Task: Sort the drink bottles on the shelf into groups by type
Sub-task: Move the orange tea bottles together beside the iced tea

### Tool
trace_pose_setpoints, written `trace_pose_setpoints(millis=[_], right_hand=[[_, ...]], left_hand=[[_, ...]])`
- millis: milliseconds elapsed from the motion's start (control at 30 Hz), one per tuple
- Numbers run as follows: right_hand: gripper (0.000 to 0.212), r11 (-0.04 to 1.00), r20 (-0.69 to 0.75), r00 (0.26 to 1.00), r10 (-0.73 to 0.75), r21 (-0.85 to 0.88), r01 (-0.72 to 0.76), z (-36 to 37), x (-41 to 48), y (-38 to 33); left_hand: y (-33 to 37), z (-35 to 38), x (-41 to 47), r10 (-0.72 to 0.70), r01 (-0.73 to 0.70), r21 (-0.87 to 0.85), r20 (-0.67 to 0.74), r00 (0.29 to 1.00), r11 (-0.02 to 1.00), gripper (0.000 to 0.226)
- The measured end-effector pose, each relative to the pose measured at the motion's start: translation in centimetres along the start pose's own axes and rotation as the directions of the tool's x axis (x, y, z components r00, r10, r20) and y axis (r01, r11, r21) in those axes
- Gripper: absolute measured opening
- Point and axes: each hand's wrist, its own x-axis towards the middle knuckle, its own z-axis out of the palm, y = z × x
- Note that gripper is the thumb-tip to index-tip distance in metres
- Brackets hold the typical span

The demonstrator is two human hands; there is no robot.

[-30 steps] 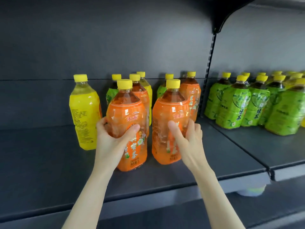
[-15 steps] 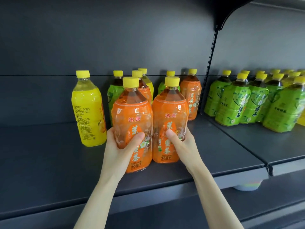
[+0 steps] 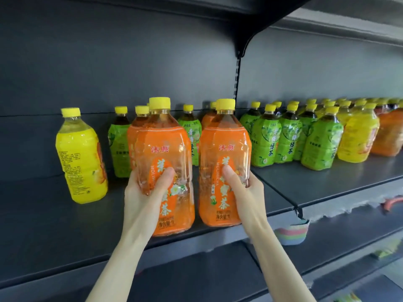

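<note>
Gripping one orange bottle each — left hand (image 3: 145, 194) wraps the left orange bottle (image 3: 165, 171), right hand (image 3: 244, 190) wraps the right orange bottle (image 3: 224, 164), both at the shelf (image 3: 54, 232) front edge. A yellow bottle (image 3: 80, 158) stands left of them; green bottles (image 3: 283, 138) cluster off right.

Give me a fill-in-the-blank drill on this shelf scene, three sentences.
1. Each of the two hands, left hand and right hand, grips an ____ bottle.
2. Every bottle cap is ____.
3. The lone bottle at far left is ____.

Missing words: orange; yellow; yellow
</note>
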Motion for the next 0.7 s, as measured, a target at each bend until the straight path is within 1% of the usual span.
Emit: trace_pose_setpoints(millis=[33, 133, 167, 267, 367, 567, 633, 700], right_hand=[[0.046, 1.000, -0.021, 1.000, -0.008, -0.005, 0.008, -1.4, -0.3, -0.7], [0.045, 1.000, -0.098, 0.995, -0.018, -0.011, 0.017, -6.5, -1.6, -2.3], [0.045, 1.000, -0.124, 0.992, -0.022, -0.019, 0.020, -8.5, -2.2, -2.8], [0.043, 0.997, -0.193, 0.981, -0.032, -0.078, 0.017, -15.3, -4.4, -3.9], [0.051, 0.992, -0.266, 0.963, -0.036, -0.128, 0.002, -23.1, -6.8, -5.0], [0.065, 0.979, -0.432, 0.899, -0.072, -0.201, -0.018, -37.3, -9.1, -6.6], [0.067, 0.979, -0.459, 0.884, -0.085, -0.203, -0.011, -40.9, -8.4, -7.2], [0.065, 0.977, -0.478, 0.872, -0.111, -0.212, 0.008, -44.4, -7.1, -7.8]], left_hand=[[0.3, 1.2, -0.5, 0.005, -0.005, -0.003, 0.026, 1.000, 1.000, 0.068], [0.9, 5.7, -2.9, 0.014, -0.010, -0.031, 0.119, 0.993, 0.999, 0.058], [0.9, 7.5, -4.0, 0.011, -0.005, -0.041, 0.150, 0.989, 0.999, 0.058], [0.3, 13.3, -7.9, -0.016, 0.033, -0.075, 0.227, 0.974, 0.997, 0.066], [0.0, 19.8, -12.1, -0.060, 0.101, -0.116, 0.310, 0.949, 0.988, 0.062], [-0.1, 32.5, -17.9, -0.083, 0.173, -0.163, 0.447, 0.890, 0.971, 0.052], [-0.2, 36.0, -18.5, -0.069, 0.167, -0.165, 0.481, 0.874, 0.972, 0.055], [-0.4, 39.7, -18.4, -0.044, 0.141, -0.156, 0.507, 0.861, 0.978, 0.064]])
